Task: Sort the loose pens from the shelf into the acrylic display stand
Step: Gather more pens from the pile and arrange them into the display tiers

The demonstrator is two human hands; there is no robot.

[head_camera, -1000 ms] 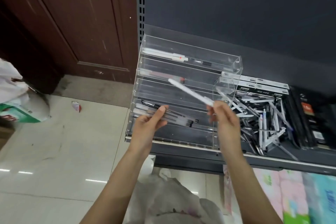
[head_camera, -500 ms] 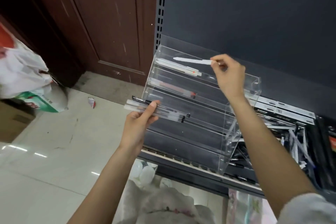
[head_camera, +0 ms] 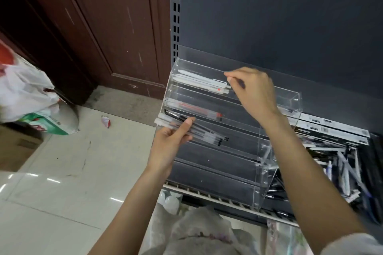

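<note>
The clear acrylic display stand sits stepped on the left end of the dark shelf. My right hand is at the top tier and pinches the right end of a white pen, which lies in that tier beside another white pen. The second tier holds a red-ink pen. In front of the middle tiers, my left hand grips a bundle of clear pens with black caps. The loose pens lie in a heap on the shelf right of the stand.
Flat black-and-white boxes lie behind the pen heap. A dark back panel rises behind the shelf. A brown door and white plastic bags are at the left on the tiled floor. Another bag sits below the shelf edge.
My right hand carried the white pen from the heap up to the top tier and lowered it in. My left hand kept its bundle in front of the stand.
</note>
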